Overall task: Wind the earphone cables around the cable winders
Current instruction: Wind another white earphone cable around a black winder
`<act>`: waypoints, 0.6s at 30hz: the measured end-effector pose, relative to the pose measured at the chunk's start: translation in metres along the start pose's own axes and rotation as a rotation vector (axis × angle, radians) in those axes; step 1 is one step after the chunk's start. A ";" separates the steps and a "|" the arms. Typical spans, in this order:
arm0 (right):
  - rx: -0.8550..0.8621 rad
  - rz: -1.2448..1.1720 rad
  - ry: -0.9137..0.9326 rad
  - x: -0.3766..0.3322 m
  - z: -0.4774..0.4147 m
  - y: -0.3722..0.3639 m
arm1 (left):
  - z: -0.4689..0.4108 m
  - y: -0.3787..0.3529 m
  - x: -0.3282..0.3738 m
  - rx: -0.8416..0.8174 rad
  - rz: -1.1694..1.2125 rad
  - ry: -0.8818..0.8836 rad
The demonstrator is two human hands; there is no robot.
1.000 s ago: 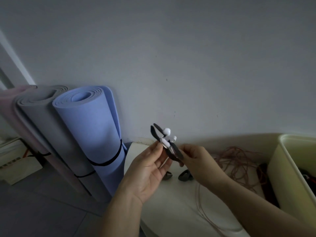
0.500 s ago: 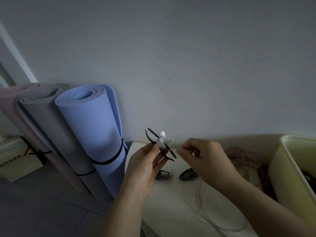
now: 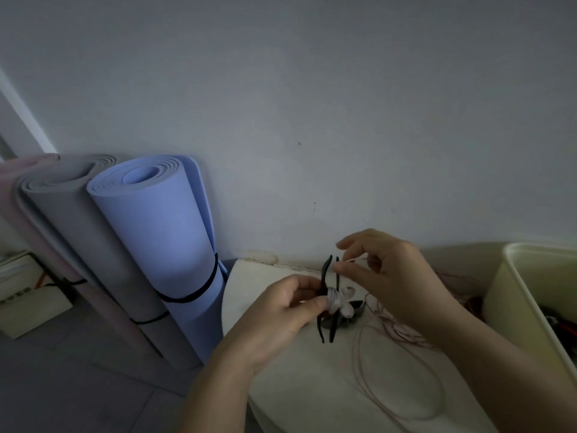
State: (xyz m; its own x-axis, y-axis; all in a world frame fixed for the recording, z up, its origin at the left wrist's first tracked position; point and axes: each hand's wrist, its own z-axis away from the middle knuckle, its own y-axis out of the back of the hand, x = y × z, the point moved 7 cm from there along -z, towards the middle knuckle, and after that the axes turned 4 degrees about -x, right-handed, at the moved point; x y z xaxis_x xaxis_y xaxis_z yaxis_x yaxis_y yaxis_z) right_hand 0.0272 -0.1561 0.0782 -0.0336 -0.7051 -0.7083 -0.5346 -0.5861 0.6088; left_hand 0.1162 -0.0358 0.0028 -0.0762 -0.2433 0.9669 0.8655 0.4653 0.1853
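Observation:
My left hand (image 3: 281,310) pinches a black cable winder (image 3: 326,276) at its middle, holding it upright above the white table (image 3: 281,379). White earphone cable (image 3: 332,301) is wrapped around the winder's core, and white earbuds (image 3: 346,303) hang on its right side. My right hand (image 3: 390,270) pinches the free end of the white cable beside the winder's upper prongs. A pinkish earphone cable (image 3: 402,370) lies in loose loops on the table below my right arm.
Another dark winder (image 3: 359,307) lies on the table behind the held one. A cream plastic bin (image 3: 512,295) stands at the right. Rolled grey (image 3: 81,232) and blue (image 3: 162,232) mats lean against the wall left of the table.
The winder has turned from slanted to upright and now sits lower over the table. My right hand has risen to the winder's top prongs, pulling the cable end.

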 end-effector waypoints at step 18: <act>-0.300 -0.528 -0.280 0.034 0.000 -0.014 | 0.013 -0.006 0.012 -0.216 0.329 -0.054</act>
State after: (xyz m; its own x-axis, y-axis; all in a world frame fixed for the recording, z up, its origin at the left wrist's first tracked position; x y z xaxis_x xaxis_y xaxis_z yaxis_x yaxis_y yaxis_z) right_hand 0.0329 -0.1717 0.0459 -0.0716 -0.1864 -0.9799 -0.2829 -0.9383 0.1991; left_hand 0.1034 -0.0307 0.0151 0.2012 -0.0634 0.9775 0.9319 0.3197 -0.1711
